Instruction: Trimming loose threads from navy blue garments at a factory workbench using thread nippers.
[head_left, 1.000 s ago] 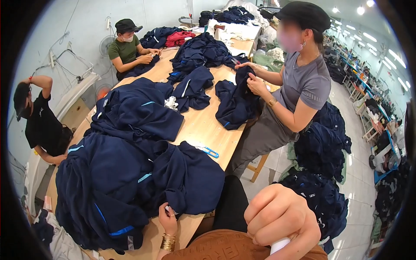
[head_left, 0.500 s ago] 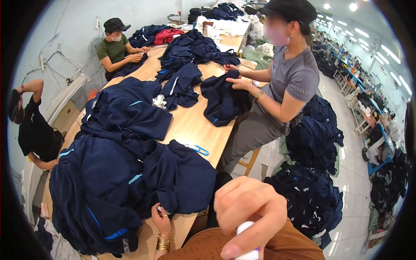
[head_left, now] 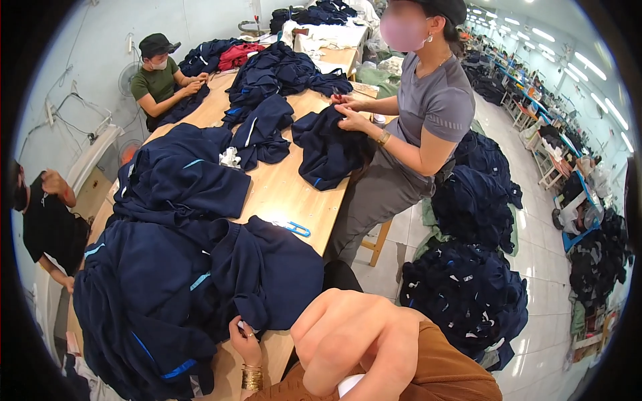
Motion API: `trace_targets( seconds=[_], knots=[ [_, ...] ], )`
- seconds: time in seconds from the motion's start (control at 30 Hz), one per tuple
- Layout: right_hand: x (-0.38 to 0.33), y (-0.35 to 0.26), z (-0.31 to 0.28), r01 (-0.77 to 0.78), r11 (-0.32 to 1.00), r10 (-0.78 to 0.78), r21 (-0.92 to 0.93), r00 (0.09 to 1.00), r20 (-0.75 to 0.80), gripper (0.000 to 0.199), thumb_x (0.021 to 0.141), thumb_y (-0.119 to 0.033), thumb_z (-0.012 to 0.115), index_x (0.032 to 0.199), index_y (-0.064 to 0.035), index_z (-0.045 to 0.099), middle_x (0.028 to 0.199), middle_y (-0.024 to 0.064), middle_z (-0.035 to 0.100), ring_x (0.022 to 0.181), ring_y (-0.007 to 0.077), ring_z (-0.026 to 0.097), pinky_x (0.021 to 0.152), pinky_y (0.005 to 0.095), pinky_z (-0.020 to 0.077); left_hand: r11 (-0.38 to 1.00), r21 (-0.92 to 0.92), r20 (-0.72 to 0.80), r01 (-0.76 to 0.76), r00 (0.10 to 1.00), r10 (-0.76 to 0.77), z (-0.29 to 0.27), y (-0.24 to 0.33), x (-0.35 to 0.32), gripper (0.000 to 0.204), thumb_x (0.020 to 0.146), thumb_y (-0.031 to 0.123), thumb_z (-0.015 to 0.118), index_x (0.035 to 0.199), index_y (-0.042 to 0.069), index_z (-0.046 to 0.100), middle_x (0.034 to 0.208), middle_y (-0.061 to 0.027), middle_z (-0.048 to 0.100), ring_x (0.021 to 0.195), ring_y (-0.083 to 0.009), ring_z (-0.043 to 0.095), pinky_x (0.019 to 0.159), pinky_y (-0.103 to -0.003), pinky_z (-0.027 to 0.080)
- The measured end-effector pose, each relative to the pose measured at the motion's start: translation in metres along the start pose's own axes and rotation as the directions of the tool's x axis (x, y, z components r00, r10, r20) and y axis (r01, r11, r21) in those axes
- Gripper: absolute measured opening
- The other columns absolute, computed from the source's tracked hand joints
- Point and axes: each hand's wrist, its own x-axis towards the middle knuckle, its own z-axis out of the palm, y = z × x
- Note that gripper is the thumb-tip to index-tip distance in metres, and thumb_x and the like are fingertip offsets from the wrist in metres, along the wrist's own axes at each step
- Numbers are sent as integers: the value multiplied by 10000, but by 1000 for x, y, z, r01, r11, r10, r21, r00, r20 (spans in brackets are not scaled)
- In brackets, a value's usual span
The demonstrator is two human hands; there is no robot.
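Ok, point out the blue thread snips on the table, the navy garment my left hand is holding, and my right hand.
blue thread snips (head_left: pixel 296 229), head view, on the handle.
navy garment (head_left: pixel 267 274), head view, on its folded body.
left hand (head_left: pixel 245 336), head view, on the back of the hand.
right hand (head_left: pixel 348 341), head view, on the knuckles.

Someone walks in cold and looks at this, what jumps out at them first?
First the heap of navy garments covering the near end of the long wooden table, with the left hand gripping its edge. The right hand, raised close to the camera, fills the bottom of the picture. Across the table, a seated person in a grey shirt handles another dark garment.
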Motion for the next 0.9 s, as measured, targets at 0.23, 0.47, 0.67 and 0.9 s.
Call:
trace_targets(
  seconds=[0.23,0.47,0.67,0.9],
  knots=[
    [0,2,0,2,1000,-2,14,1000,26,330,824,-287,657,891,35,682,714,135,606,497,146,552,399,192,379,1000,-8,-14,-9,1000,9,-2,2,1,185,846,62,522,1014,-12,550,770,-44,522,562,-107,396,509,-246,333],
    [2,2,5,15,999,-14,38,999,-34,319,825,-273,659,886,40,680,710,137,604,499,144,555,396,187,380,1000,-8,-13,1,1000,-1,0,2,1,175,849,56,521,1010,-5,551,774,-39,521,567,-103,394,512,-241,329],
    [3,1,2,1,1000,-1,31,1000,13,323,824,-278,660,885,39,681,706,133,601,498,141,554,392,184,378,1000,-7,-15,3,1000,-3,0,-2,0,171,854,64,518,1008,-2,551,765,-31,512,571,-101,393,512,-240,329],
    [5,-2,3,11,1000,-11,6,1000,7,326,822,-283,661,891,36,681,712,132,602,497,146,555,393,189,377,999,-31,-16,-14,1000,13,0,1,1,171,853,63,515,1005,-8,549,765,-35,516,570,-102,398,513,-239,331]
  ],
)
